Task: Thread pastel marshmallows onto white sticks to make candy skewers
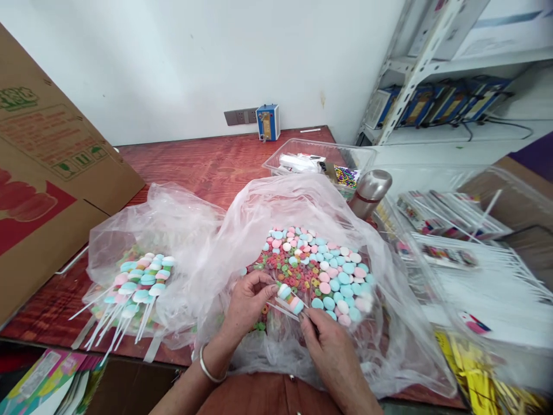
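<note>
Low over the candy, my left hand (250, 302) is closed in a pinch at the upper end of a candy skewer (290, 298), which has blue, white and pink pieces threaded on it. My right hand (326, 334) is closed around the skewer's lower end, with its fingertips partly hidden. Thin white sticks (283, 310) run between the two hands. Beneath them lies an open clear plastic bag (298, 190) holding round pastel candies (343, 276) and small red, green and yellow ring candies (298, 274).
Finished-looking candy skewers (142, 279) lie on another plastic bag (173, 213) at left. A large cardboard box (56, 150) stands behind them. Beyond the candy are a clear tray (276, 157), a steel flask (372, 190) and a blue device (268, 122). White sticks (496, 288) fill a bin at right.
</note>
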`<state>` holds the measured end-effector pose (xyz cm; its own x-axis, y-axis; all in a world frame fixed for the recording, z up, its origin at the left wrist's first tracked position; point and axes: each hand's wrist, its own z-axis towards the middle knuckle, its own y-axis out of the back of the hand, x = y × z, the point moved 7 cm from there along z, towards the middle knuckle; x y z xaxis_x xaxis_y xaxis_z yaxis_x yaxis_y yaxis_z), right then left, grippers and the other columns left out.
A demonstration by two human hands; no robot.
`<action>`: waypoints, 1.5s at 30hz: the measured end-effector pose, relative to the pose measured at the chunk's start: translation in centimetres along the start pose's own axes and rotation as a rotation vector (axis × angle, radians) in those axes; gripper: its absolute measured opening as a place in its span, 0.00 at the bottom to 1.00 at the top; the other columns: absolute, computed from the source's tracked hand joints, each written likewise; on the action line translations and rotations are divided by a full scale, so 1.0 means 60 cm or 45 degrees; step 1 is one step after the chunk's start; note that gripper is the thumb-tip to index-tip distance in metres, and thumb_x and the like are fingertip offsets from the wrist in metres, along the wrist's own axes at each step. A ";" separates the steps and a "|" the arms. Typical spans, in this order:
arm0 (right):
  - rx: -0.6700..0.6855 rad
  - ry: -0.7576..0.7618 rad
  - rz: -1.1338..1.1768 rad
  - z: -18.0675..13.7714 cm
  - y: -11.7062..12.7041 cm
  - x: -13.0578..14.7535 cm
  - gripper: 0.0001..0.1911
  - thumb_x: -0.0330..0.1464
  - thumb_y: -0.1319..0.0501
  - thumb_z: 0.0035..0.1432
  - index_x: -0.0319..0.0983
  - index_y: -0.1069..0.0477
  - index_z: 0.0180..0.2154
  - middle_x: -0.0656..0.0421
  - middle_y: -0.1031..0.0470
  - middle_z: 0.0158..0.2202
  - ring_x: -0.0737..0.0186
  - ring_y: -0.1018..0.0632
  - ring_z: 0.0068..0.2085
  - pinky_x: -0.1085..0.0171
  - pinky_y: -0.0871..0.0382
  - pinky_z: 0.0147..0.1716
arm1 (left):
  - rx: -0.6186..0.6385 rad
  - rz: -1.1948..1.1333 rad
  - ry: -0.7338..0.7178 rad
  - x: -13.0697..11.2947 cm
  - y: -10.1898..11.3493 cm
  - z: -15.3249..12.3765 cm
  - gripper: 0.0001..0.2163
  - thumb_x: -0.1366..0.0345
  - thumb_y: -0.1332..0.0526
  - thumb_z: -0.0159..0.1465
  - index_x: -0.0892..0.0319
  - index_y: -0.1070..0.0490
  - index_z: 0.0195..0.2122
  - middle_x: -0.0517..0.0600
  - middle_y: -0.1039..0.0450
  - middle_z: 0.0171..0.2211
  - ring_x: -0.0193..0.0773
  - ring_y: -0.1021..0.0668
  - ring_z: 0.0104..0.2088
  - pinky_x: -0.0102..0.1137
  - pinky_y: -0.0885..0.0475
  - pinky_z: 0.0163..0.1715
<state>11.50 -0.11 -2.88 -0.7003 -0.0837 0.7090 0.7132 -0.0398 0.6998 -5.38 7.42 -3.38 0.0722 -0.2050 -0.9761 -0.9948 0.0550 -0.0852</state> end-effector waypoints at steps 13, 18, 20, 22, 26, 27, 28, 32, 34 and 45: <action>-0.102 -0.121 0.108 -0.021 0.017 -0.008 0.14 0.30 0.52 0.66 0.40 0.29 0.33 0.58 0.27 0.31 0.61 0.26 0.33 0.67 0.36 0.33 | 0.321 -0.724 0.244 -0.010 -0.120 -0.010 0.12 0.55 0.35 0.63 0.60 0.25 0.39 0.52 0.24 0.38 0.38 0.23 0.37 0.32 0.27 0.40; -0.145 -0.177 0.147 -0.030 0.019 -0.001 0.15 0.30 0.53 0.66 0.40 0.32 0.30 0.59 0.26 0.28 0.63 0.27 0.29 0.68 0.38 0.29 | 0.304 -0.627 0.199 -0.010 -0.158 -0.036 0.15 0.52 0.37 0.63 0.60 0.29 0.33 0.53 0.24 0.37 0.41 0.23 0.40 0.34 0.28 0.43; -0.143 -0.209 0.159 -0.027 0.015 -0.002 0.15 0.31 0.53 0.66 0.40 0.33 0.29 0.60 0.27 0.27 0.63 0.27 0.29 0.68 0.39 0.29 | 0.291 -0.537 0.215 -0.002 -0.167 -0.042 0.17 0.49 0.38 0.62 0.60 0.29 0.32 0.54 0.24 0.38 0.42 0.23 0.42 0.34 0.28 0.44; -0.127 -0.219 0.176 -0.019 0.014 -0.006 0.15 0.32 0.54 0.67 0.40 0.33 0.30 0.59 0.27 0.28 0.63 0.28 0.29 0.67 0.39 0.30 | 0.266 -0.465 0.240 0.009 -0.170 -0.041 0.18 0.47 0.37 0.60 0.59 0.29 0.35 0.55 0.24 0.40 0.43 0.23 0.44 0.34 0.28 0.45; -0.200 -0.260 0.187 0.001 0.046 -0.036 0.13 0.33 0.53 0.64 0.41 0.36 0.28 0.60 0.30 0.27 0.63 0.30 0.29 0.67 0.40 0.30 | 0.301 -0.360 0.176 0.012 -0.165 -0.016 0.20 0.46 0.42 0.64 0.57 0.30 0.47 0.55 0.25 0.46 0.43 0.23 0.44 0.36 0.29 0.45; -0.248 -0.310 0.165 0.004 0.061 -0.050 0.12 0.32 0.52 0.62 0.41 0.37 0.27 0.61 0.31 0.26 0.63 0.31 0.29 0.67 0.41 0.30 | 0.316 -0.245 0.089 0.006 -0.159 -0.007 0.18 0.48 0.44 0.66 0.56 0.31 0.48 0.55 0.25 0.46 0.42 0.23 0.44 0.37 0.29 0.45; -0.290 -0.365 0.115 0.007 0.075 -0.064 0.11 0.33 0.50 0.61 0.41 0.37 0.27 0.62 0.32 0.25 0.64 0.32 0.28 0.67 0.42 0.29 | 0.342 -0.063 -0.029 -0.002 -0.154 0.001 0.15 0.51 0.45 0.68 0.55 0.30 0.47 0.54 0.25 0.45 0.42 0.23 0.43 0.37 0.30 0.45; -0.247 -0.362 -0.183 0.027 0.091 -0.081 0.07 0.33 0.45 0.59 0.41 0.36 0.27 0.62 0.32 0.26 0.64 0.33 0.27 0.66 0.45 0.28 | 0.674 0.852 -0.558 -0.010 -0.171 -0.004 0.03 0.69 0.40 0.63 0.56 0.26 0.35 0.51 0.26 0.35 0.44 0.26 0.41 0.38 0.33 0.46; -0.193 -0.353 -0.231 0.038 0.078 -0.079 0.03 0.30 0.44 0.59 0.40 0.33 0.32 0.59 0.29 0.31 0.62 0.30 0.31 0.66 0.44 0.30 | 0.757 1.121 -0.695 0.006 -0.180 -0.013 0.05 0.74 0.39 0.61 0.57 0.27 0.35 0.52 0.27 0.38 0.46 0.27 0.42 0.39 0.33 0.46; -0.256 -0.443 0.323 0.058 0.063 -0.105 0.11 0.37 0.44 0.62 0.41 0.36 0.27 0.60 0.32 0.29 0.62 0.31 0.31 0.66 0.43 0.29 | 0.419 0.657 -0.299 0.012 -0.147 0.013 0.05 0.65 0.39 0.63 0.56 0.25 0.39 0.51 0.25 0.32 0.43 0.24 0.35 0.35 0.31 0.38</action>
<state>18.49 3.76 -4.40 -0.4470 0.2217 0.8666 0.8309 -0.2561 0.4941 3.50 7.55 -3.50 -0.3580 0.1444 -0.9225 -0.8349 0.3928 0.3855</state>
